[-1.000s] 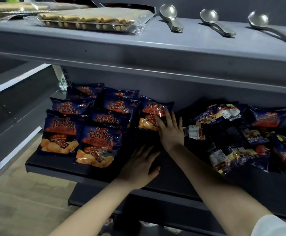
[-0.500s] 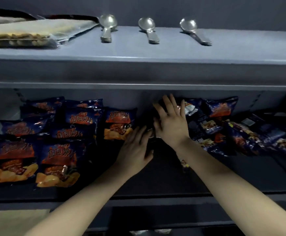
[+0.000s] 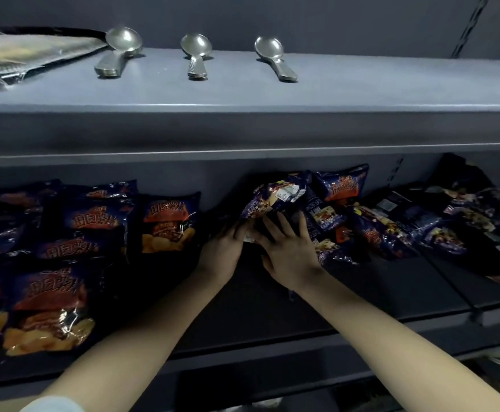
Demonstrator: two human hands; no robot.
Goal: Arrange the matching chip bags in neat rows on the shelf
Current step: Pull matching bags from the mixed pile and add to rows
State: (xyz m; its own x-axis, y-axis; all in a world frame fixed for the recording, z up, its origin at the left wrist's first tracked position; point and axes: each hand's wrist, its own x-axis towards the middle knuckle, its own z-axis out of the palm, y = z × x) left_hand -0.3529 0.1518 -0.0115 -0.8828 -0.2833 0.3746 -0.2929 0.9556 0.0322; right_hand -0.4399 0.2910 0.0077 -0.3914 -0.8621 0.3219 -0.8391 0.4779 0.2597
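While the person leans in to the dark shelf [image 3: 361, 281], both hands meet on one chip bag [image 3: 275, 197] in the middle. It sits at the left edge of a messy pile [image 3: 391, 227] that spreads off to the right. The bag is tipped up at the back and shows its white label, so it looks turned the wrong way round. The left hand [image 3: 222, 251] has its fingers curled closed on the bag's lower left corner. The right hand [image 3: 287, 248] lies on the lower part of the bag with its fingers [image 3: 275, 227] spread open and flat, pressing more than pinching.

To the left, the neat rows [image 3: 73, 242] are already laid out face up, with orange chips on the front. The nearest one in those rows [image 3: 168, 224] is just beside the left hand. Above is a grey upper shelf [image 3: 332, 93] with three metal spoons [image 3: 196, 55] and a clear packet [image 3: 19, 58].

I think the bag could slip, because only one corner is really held and the wrap is shiny. Pulling it out could also drag the next bags in the pile along. A hard squeeze could crush the chips inside. Swinging it left too fast could bump the neat rows crooked.
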